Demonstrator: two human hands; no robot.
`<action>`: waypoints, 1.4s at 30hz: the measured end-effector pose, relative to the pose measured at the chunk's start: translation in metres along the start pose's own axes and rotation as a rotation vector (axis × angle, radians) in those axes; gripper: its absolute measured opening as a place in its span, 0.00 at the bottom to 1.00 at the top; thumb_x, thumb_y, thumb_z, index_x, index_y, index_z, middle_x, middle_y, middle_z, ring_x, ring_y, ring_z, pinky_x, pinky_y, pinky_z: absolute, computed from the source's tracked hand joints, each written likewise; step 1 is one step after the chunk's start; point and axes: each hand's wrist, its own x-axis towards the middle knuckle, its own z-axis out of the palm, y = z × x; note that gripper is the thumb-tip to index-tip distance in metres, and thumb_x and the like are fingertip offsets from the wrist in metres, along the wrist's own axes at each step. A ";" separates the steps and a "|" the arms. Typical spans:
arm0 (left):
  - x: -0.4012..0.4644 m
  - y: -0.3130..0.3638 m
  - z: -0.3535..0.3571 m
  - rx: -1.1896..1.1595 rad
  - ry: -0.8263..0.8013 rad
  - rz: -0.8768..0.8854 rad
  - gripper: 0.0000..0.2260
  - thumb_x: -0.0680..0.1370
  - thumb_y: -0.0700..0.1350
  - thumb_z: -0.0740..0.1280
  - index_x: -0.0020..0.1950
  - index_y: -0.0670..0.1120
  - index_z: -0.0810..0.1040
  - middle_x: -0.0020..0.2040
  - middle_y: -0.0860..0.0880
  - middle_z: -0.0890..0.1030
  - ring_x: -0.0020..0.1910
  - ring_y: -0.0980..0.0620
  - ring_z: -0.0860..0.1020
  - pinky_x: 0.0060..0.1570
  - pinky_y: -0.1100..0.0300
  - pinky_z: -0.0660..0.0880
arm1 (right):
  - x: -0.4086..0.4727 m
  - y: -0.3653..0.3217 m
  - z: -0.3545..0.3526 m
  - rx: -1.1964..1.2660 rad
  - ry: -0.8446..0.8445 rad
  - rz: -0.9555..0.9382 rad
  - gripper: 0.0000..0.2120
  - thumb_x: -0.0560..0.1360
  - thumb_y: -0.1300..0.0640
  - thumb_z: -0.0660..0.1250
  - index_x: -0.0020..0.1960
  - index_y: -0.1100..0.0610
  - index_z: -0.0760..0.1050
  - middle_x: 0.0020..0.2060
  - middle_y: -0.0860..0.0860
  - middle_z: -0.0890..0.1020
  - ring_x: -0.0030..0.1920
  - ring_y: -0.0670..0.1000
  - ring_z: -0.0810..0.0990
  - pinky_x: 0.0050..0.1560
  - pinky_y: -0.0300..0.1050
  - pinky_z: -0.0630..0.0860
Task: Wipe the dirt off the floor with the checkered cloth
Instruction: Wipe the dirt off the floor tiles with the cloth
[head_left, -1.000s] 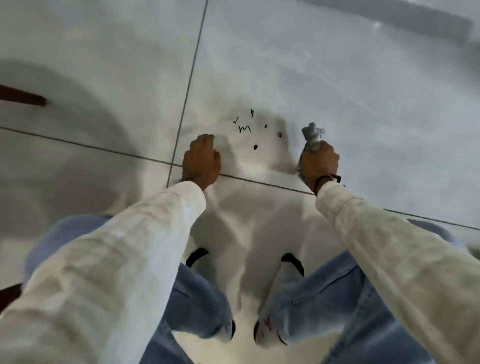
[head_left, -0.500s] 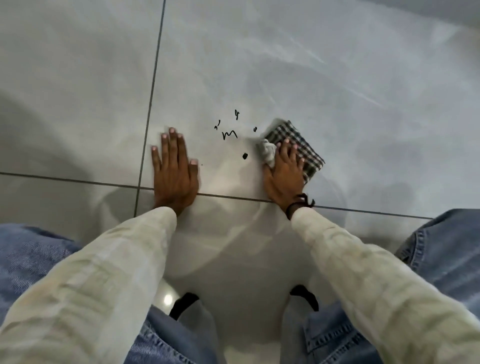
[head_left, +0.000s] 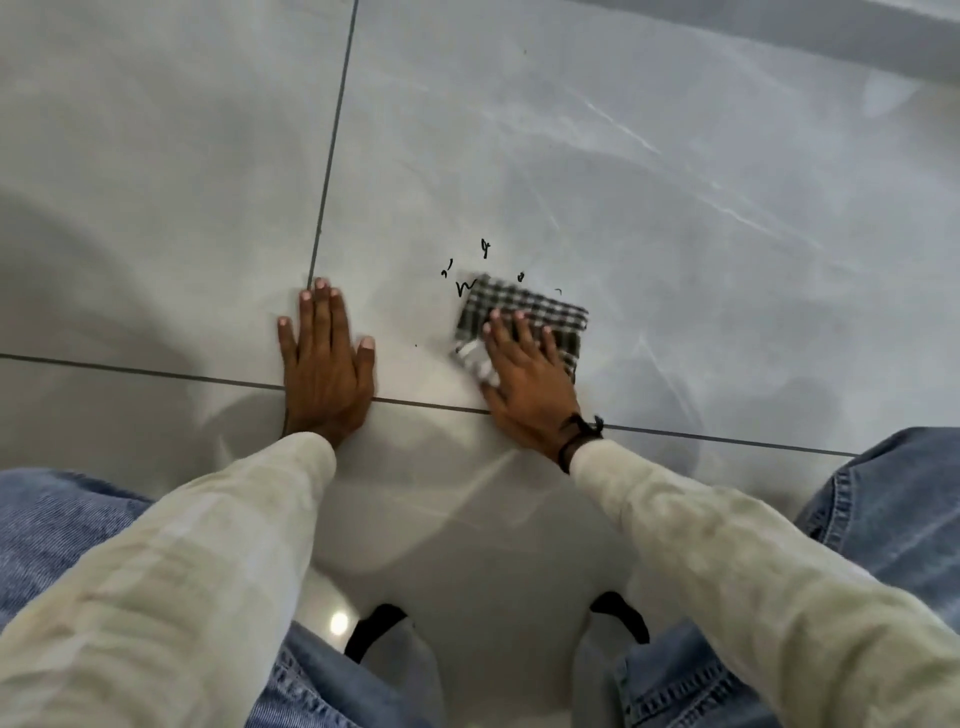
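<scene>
On the floor (head_left: 675, 218), the checkered cloth (head_left: 524, 312) lies flat, touching the black dirt marks (head_left: 465, 283). The right hand (head_left: 524, 374) presses on the cloth with fingers spread flat, not gripping. Left of the cloth, the left hand (head_left: 324, 364) lies open on the tile, holding nothing.

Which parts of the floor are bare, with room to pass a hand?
Bare grey tile lies beyond the black marks toward the far edge, and right of the checkered cloth. Crowded: between left hand and right hand, which presses the cloth.
</scene>
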 end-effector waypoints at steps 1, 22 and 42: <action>-0.001 0.000 0.001 0.006 0.009 -0.017 0.31 0.87 0.52 0.50 0.88 0.40 0.52 0.89 0.41 0.52 0.89 0.42 0.52 0.87 0.40 0.48 | -0.006 0.007 0.000 -0.015 0.004 -0.046 0.31 0.82 0.48 0.59 0.82 0.55 0.59 0.83 0.52 0.59 0.83 0.57 0.53 0.82 0.63 0.52; 0.000 -0.001 0.002 -0.041 0.038 0.006 0.30 0.86 0.48 0.51 0.88 0.41 0.52 0.90 0.43 0.52 0.89 0.44 0.51 0.87 0.39 0.50 | 0.009 -0.047 0.025 -0.083 0.025 -0.274 0.32 0.79 0.49 0.60 0.81 0.55 0.60 0.82 0.52 0.62 0.83 0.58 0.56 0.82 0.65 0.53; 0.000 0.001 0.003 -0.024 0.030 -0.019 0.31 0.86 0.49 0.53 0.88 0.41 0.52 0.90 0.42 0.51 0.89 0.43 0.52 0.87 0.40 0.49 | -0.027 0.030 0.007 -0.043 0.073 0.002 0.31 0.81 0.48 0.56 0.82 0.54 0.57 0.83 0.51 0.59 0.84 0.54 0.53 0.82 0.61 0.53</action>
